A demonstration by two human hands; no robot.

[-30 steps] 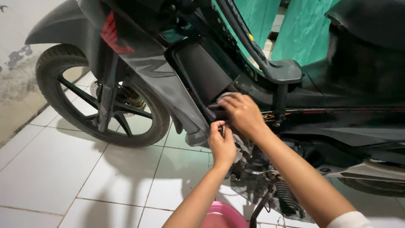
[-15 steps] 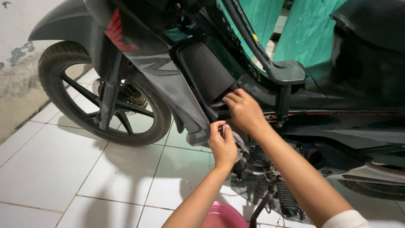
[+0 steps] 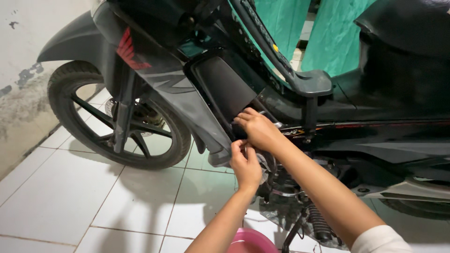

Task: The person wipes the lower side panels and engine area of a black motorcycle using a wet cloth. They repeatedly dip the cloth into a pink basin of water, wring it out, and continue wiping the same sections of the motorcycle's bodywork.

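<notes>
A black motorbike (image 3: pixel 384 93) fills most of my view, standing on white floor tiles (image 3: pixel 61 197) with its front wheel (image 3: pixel 119 122) to the left by the wall. My right hand (image 3: pixel 257 129) is pressed against the dark panel (image 3: pixel 225 86) just under the leg shield, fingers curled; I cannot tell what they grip. My left hand (image 3: pixel 245 165) sits just below it, touching, fingertips pinched on a grey rag (image 3: pixel 265 164) beside the engine. A pink basin (image 3: pixel 246 241) is under my left forearm
</notes>
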